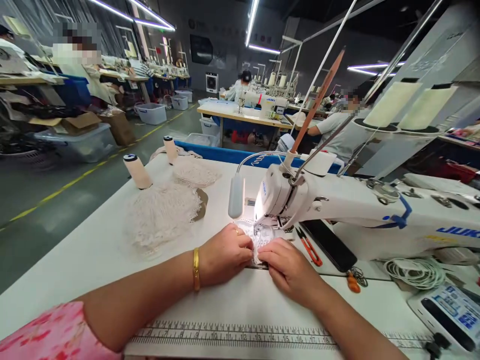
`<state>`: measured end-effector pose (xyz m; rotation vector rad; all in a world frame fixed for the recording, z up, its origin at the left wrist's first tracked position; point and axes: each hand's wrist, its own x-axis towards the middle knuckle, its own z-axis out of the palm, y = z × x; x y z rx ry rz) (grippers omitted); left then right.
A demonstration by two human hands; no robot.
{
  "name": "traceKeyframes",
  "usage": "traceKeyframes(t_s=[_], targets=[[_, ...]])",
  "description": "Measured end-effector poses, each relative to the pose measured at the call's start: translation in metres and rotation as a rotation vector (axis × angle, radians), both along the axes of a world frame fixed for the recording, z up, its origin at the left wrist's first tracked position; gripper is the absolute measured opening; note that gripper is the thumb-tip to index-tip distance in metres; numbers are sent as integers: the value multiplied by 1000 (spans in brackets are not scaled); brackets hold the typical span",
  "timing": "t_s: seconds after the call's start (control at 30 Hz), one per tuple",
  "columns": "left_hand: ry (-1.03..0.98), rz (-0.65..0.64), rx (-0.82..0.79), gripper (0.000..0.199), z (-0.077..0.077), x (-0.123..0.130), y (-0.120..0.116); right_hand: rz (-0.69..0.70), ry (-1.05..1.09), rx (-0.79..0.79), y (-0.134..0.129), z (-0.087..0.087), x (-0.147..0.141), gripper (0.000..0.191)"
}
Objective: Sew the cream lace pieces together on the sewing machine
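Note:
A small piece of white lace (256,242) lies under the needle area of the white sewing machine (337,200), lit by a lamp (236,195). My left hand (227,252), with a gold bangle at the wrist, has its fingers curled down on the lace's left side. On the right side, my right hand (290,267) pinches the lace between thumb and fingers near the front edge. Two heaps of pale lace, a large one (159,215) and a smaller one (197,172), sit on the table to the left.
Thread cones (137,171) stand at the back left. Red-handled snips (310,247) and a black phone (330,245) lie right of my right hand. A ruler strip (232,336) runs along the front edge. Other people sit at machines beyond.

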<state>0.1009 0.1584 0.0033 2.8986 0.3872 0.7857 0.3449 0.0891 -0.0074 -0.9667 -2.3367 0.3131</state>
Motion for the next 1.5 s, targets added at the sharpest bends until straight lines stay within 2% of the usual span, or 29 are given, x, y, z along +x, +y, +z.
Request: traceKeyframes(t_s=[0.5, 0.8, 1.13, 1.5], targets=[[-10, 76, 31, 17, -4, 0, 2, -71, -69, 46, 2, 2, 0, 37], [50, 128, 43, 18, -6, 1, 14, -147, -128, 61, 8, -2, 1, 39], [29, 81, 56, 21, -8, 0, 5, -135, -106, 50, 4, 2, -2, 40], [33, 133, 80, 21, -5, 2, 17, -224, -138, 29, 12, -7, -3, 39]])
